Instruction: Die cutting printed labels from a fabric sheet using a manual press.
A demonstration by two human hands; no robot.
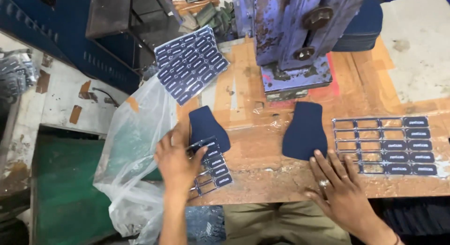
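Note:
My left hand (177, 161) rests on a clear sheet of small dark blue labels (213, 167) near the table's front edge, its fingers gripping the sheet's upper corner. Just above it lies a dark blue fabric piece (206, 125). My right hand (338, 186) lies flat, fingertips touching the lower edge of a second dark blue fabric piece (304, 131). A ring shows on one finger. To the right lies a partly emptied label sheet (385, 145).
A rusty blue press machine (293, 43) stands at the back centre of the taped wooden table (262, 172). A full label sheet (191, 63) leans at back left. A clear plastic bag (136, 160) hangs off the left edge. Dark fabric is stacked at back right (363, 27).

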